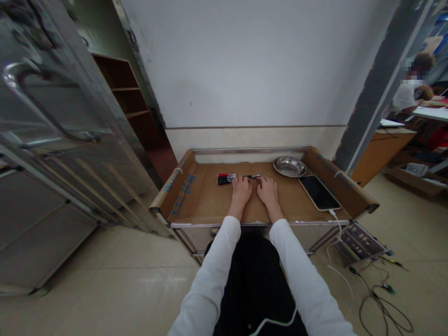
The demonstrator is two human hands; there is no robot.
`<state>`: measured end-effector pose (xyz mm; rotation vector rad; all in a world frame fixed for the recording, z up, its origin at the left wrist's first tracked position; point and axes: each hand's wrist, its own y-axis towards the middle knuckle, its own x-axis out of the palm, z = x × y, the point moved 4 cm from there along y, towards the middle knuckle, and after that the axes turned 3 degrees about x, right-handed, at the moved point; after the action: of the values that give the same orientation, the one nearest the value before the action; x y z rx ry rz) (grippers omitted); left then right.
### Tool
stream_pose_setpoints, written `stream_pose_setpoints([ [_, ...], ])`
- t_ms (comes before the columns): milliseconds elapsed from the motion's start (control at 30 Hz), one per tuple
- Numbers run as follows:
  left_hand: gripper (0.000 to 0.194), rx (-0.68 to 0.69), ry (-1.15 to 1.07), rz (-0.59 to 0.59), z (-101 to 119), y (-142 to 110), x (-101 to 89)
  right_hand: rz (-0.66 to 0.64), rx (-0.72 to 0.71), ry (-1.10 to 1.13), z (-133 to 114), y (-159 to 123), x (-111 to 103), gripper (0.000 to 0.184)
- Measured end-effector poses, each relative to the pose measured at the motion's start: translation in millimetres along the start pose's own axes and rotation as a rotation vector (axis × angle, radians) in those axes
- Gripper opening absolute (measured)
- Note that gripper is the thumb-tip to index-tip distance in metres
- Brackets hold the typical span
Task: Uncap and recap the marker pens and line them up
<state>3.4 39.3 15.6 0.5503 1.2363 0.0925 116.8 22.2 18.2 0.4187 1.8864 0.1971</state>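
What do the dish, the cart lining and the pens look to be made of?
Dish: polished metal, perhaps stainless steel, going by its silvery shine and bright reflections.
Lining: matte brown cardboard, judging by its dull colour and rolled, bent sides.
Pens: probably plastic, in black and red; they show too small to be sure of material or finish.

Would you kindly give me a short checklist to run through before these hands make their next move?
1. Grouped pens lying side by side: ok, red and black ones together by the left hand.
2. Grip on the single pen between the hands: cannot tell, fingers obscure it.
3. Shallow metal bowl apart from the right hand: ok.
4. Smartphone apart from the right hand: ok.
5. White cable clear of both hands: ok.
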Motion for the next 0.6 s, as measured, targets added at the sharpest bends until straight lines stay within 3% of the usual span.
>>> stream_pose_setpoints([
  [367,0.027,-0.032,0.026,0.016,0.5,-0.7,-10.6,0.006,-0.010,-0.029,-0.1,-0.8,1.2,0.035],
  [600,0.031,-0.389,0.073,0.167,-12.2,-7.4,-24.4,0.008,-0.008,-0.007,-0.9,0.1,0.7,0.034],
])
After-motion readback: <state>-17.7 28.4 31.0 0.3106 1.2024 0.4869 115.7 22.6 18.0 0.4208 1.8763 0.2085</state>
